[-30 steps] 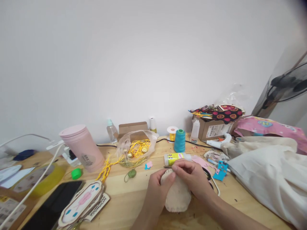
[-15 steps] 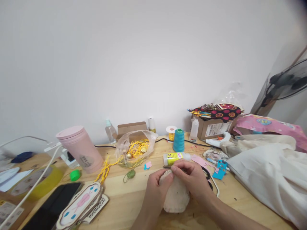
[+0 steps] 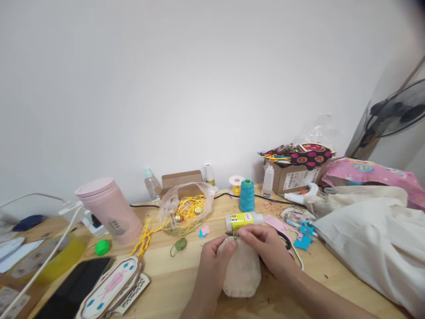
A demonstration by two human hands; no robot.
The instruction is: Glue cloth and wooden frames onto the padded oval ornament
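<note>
A pale, off-white flat piece with rounded, notched edges (image 3: 242,274) hangs upright between my hands, low in the middle. My left hand (image 3: 214,261) pinches its upper left edge between thumb and fingers. At the top edge, my right hand (image 3: 260,243) has its thumb and fingertips closed on a thin green cord (image 3: 235,235), only a short bit of which shows. The tip of a dark pointed tool (image 3: 229,233) pokes out behind the piece; black handle loops (image 3: 286,241) show past my right hand. A yellow-labelled glue bottle (image 3: 244,220) lies just beyond.
A bundle of green cord (image 3: 181,243) and a plastic bag of yellow cords (image 3: 189,208) lie left of my hands. A pink tumbler (image 3: 109,212), a phone (image 3: 73,288) and decorated plaques (image 3: 111,283) stand farther left. A blue thread cone (image 3: 247,197) stands behind; white cloth (image 3: 368,239) covers the right side.
A bit of green cord now shows at the top of the pale piece by my right fingertips. The piece and my hands have shifted slightly left in the view.
</note>
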